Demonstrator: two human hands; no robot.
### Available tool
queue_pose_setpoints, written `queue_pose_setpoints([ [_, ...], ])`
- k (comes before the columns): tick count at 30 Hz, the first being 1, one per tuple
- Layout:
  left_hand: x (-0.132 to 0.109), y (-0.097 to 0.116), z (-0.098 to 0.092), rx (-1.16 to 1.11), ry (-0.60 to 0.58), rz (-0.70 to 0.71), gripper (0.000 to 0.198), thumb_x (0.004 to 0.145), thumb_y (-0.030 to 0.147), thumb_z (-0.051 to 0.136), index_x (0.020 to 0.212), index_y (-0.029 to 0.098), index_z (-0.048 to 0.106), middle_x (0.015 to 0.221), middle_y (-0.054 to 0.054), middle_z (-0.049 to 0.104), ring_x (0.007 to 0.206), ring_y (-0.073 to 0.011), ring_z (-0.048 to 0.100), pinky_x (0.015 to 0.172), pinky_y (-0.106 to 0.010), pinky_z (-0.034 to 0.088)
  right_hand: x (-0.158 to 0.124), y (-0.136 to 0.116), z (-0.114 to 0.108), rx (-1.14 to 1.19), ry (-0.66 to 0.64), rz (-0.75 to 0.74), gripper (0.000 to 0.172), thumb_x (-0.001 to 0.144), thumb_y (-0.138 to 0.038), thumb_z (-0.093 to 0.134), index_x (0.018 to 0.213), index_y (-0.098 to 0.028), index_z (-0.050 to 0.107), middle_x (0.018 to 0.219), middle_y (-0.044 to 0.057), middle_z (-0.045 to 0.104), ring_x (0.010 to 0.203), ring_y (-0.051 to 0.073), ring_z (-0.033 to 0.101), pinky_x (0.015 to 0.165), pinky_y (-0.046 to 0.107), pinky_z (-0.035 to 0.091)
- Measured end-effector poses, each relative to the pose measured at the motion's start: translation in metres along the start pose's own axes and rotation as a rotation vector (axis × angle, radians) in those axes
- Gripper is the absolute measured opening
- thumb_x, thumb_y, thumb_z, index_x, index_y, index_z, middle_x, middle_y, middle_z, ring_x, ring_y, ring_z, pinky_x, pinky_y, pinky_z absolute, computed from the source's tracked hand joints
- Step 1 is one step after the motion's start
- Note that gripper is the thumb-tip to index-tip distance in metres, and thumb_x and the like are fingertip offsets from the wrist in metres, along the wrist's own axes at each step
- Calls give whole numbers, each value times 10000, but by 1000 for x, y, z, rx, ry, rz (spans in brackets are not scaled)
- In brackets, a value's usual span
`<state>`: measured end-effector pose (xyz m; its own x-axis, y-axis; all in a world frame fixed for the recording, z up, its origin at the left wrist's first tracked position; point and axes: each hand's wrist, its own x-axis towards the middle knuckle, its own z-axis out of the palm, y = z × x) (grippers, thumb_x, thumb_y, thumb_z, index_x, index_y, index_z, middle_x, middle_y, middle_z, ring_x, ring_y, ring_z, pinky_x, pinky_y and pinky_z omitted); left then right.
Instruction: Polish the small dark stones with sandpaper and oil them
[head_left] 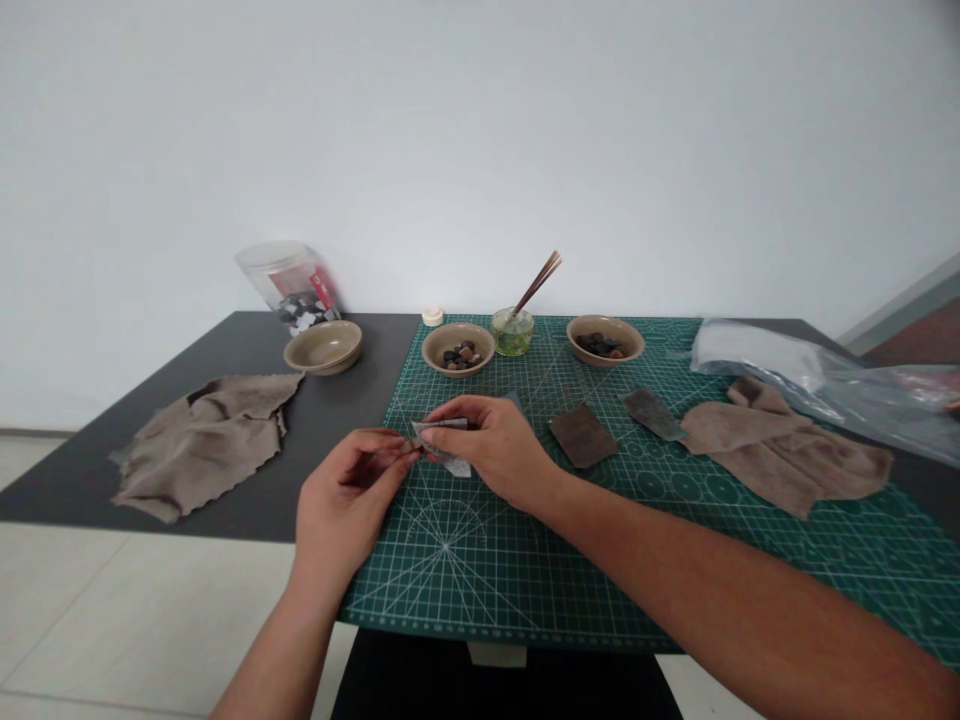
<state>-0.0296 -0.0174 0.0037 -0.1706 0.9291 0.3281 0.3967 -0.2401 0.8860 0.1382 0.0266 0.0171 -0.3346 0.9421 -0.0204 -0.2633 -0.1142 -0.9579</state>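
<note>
Both hands meet over the near-left part of the green gridded cutting mat [525, 560]: the right hand [499, 450] pinches a small, thin grey scrap [444, 445], the left hand [345, 495] nips its left edge with closed fingertips [401, 458]. At the mat's far edge stand two tan bowls [457, 370] of dark pebbles [459, 354] and a glass jar [513, 338] of sticks [538, 282]. Left of the mat, on the dark surface [360, 420], lies a tipped clear jar [289, 285]; its red label [321, 290] is unreadable.
</note>
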Motion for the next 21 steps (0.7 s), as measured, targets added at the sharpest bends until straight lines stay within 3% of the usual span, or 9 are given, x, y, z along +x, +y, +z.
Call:
queue_pose_setpoints([
  [4, -2, -1, 0, -11, -5, -32, 206, 745, 303, 745, 922, 209, 696, 858, -16, 760, 764, -168, 726, 761, -292, 608, -1, 1, 1, 73, -20, 47, 294, 612, -350, 837, 802, -151, 733, 663, 5, 684, 603, 115, 605, 602, 258, 476],
  [9, -4, -2, 0, 35, -25, 0, 110, 724, 255, 749, 807, 206, 696, 750, 6, 743, 674, -147, 708, 667, -247, 598, 0, 5, 3, 32, -56, 22, 291, 617, -359, 847, 797, -153, 749, 696, 7, 689, 609, 98, 579, 603, 249, 453],
  [14, -5, -2, -2, -4, 13, 2, 113, 728, 247, 767, 817, 216, 707, 775, 13, 747, 682, -134, 705, 680, -237, 594, 0, 6, 6, 189, -65, 77, 317, 578, -369, 872, 760, -161, 716, 684, -1, 693, 619, 118, 628, 642, 274, 492],
  [21, -2, -2, -4, 80, 13, 195, 72, 737, 210, 770, 743, 226, 700, 781, 28, 697, 730, -112, 665, 702, -215, 553, -2, 7, 7, 125, -103, 46, 302, 596, -349, 867, 780, -149, 736, 703, 2, 696, 620, 94, 602, 625, 247, 475],
])
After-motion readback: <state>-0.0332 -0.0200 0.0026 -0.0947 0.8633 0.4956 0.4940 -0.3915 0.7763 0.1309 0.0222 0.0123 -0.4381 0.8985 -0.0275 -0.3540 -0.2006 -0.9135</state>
